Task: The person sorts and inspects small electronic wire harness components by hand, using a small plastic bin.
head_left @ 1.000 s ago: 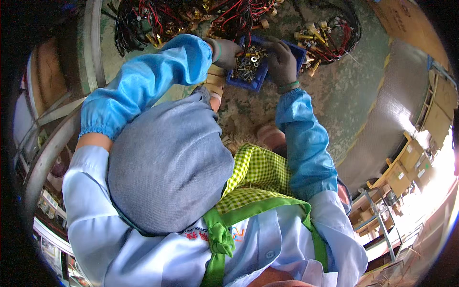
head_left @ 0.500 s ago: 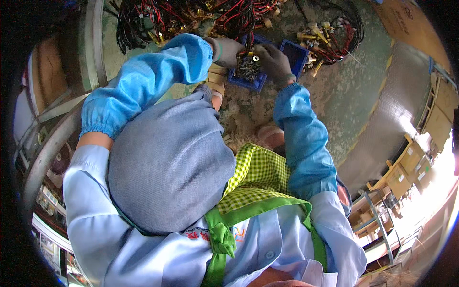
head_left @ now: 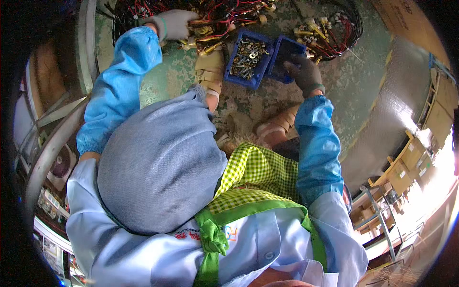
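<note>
My left hand (head_left: 177,25), in a grey glove, reaches to the far left with its fingers stretched over brass fittings (head_left: 204,31) on red and black wires. Its fingers look open, and nothing shows in them. My right hand (head_left: 306,74), in a darker-looking grey glove, hovers at the near right side of a blue bin (head_left: 282,76). Its dim fingers look apart, with nothing visible between them. To the left of that bin, touching or nearly so, a second blue bin (head_left: 247,84) holds loose screws, nuts and washers (head_left: 248,57).
Another bundle of wires with brass fittings (head_left: 330,36) lies right of the bins on the worn green floor (head_left: 167,71). My sandalled feet (head_left: 209,71) rest near the bins. A metal frame (head_left: 87,48) stands at left; cardboard (head_left: 416,24) lies far right, with shelves of boxes (head_left: 401,177) below.
My hands were together over the hardware bin. The left has moved away left to the wired fittings; the right has drawn back rightward. Both bins have shifted slightly.
</note>
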`<state>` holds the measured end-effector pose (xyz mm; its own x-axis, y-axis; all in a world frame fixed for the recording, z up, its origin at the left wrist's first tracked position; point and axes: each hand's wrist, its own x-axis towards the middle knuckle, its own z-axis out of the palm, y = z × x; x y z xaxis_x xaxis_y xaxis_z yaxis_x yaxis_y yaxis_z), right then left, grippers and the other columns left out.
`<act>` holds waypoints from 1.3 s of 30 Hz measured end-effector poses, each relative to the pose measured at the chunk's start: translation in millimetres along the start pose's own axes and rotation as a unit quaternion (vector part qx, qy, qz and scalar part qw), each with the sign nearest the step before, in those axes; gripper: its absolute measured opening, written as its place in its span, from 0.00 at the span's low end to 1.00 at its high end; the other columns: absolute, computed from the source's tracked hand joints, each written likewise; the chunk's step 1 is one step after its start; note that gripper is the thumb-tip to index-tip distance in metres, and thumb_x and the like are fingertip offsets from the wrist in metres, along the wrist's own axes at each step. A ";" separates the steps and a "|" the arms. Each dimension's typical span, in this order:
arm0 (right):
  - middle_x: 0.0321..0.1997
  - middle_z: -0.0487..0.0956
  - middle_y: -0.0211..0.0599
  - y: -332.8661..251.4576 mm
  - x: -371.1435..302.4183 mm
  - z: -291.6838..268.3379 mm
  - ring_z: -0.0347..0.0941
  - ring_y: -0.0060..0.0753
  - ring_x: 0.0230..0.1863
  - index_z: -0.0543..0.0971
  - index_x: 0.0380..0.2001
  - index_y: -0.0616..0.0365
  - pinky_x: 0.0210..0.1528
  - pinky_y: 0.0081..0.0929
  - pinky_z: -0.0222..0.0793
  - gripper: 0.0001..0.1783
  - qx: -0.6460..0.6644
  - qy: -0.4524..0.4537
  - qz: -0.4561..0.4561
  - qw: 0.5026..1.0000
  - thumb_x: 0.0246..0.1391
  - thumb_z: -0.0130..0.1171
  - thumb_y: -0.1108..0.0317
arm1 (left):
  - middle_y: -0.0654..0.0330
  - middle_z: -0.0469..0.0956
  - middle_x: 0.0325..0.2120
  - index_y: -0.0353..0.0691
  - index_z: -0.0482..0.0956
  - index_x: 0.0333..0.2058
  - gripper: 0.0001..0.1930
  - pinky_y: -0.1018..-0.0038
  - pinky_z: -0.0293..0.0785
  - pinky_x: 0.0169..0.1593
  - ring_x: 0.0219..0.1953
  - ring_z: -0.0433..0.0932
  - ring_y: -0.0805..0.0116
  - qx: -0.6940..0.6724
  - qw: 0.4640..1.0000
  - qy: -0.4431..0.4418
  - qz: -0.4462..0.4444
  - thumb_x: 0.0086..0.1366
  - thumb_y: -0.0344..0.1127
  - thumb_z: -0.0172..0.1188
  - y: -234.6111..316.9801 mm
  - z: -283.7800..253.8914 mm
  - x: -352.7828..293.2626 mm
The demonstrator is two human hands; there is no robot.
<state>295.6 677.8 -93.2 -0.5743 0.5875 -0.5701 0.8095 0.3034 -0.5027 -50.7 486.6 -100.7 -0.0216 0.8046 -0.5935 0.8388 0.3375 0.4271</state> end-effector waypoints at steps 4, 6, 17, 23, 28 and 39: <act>0.39 0.78 0.46 -36.9 41.1 2.9 0.74 0.50 0.43 0.72 0.49 0.53 0.43 0.38 0.70 0.24 -0.108 0.098 -0.117 0.982 0.51 0.56 0.53 | 0.50 0.74 0.43 0.48 0.64 0.56 0.27 0.59 0.74 0.45 0.42 0.75 0.51 0.170 0.969 0.076 -0.160 0.56 0.36 0.55 -22.7 21.2 7.5; 0.43 0.77 0.47 -57.5 68.1 16.1 0.73 0.50 0.45 0.69 0.52 0.50 0.45 0.39 0.70 0.26 -0.140 0.047 -0.098 0.984 0.51 0.56 0.54 | 0.51 0.72 0.46 0.49 0.61 0.58 0.27 0.59 0.74 0.45 0.44 0.74 0.51 0.178 0.966 0.025 -0.184 0.59 0.38 0.53 -19.3 28.4 12.7; 0.52 0.68 0.52 -10.5 166.9 68.7 0.72 0.52 0.46 0.61 0.59 0.42 0.43 0.44 0.74 0.32 -0.237 0.031 -0.198 0.951 0.50 0.57 0.61 | 0.47 0.76 0.32 0.37 0.73 0.38 0.18 0.56 0.71 0.38 0.37 0.75 0.49 -0.075 0.974 0.165 0.138 0.57 0.46 0.52 97.3 4.0 1.0; 0.44 0.71 0.54 -86.4 61.2 26.8 0.74 0.53 0.38 0.63 0.46 0.56 0.35 0.42 0.74 0.22 -0.181 0.085 -0.120 0.972 0.49 0.55 0.62 | 0.56 0.75 0.40 0.38 0.73 0.44 0.22 0.70 0.71 0.43 0.39 0.75 0.65 -0.807 0.554 -0.134 -0.153 0.62 0.51 0.52 121.7 56.2 18.8; 0.34 0.71 0.50 -77.2 -10.1 74.8 0.73 0.56 0.33 0.63 0.39 0.56 0.28 0.45 0.70 0.20 -0.033 0.184 -0.179 0.966 0.46 0.58 0.61 | 0.61 0.78 0.34 0.39 0.74 0.41 0.14 0.73 0.73 0.40 0.32 0.76 0.68 -0.852 0.507 -0.034 -0.129 0.64 0.42 0.50 155.8 58.0 5.5; 0.49 0.69 0.50 -43.3 -14.6 46.1 0.70 0.53 0.47 0.73 0.46 0.53 0.48 0.41 0.69 0.19 0.050 0.093 -0.169 0.980 0.48 0.56 0.66 | 0.47 0.71 0.46 0.32 0.62 0.52 0.28 0.65 0.64 0.52 0.49 0.70 0.54 -0.283 0.957 0.061 -0.024 0.59 0.43 0.56 98.4 84.5 20.5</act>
<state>263.3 621.6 -93.0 -0.7682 0.5952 -0.2359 0.5548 0.4350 -0.7092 77.3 495.0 -128.5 -0.1457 0.8205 -0.5527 0.4065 0.5590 0.7227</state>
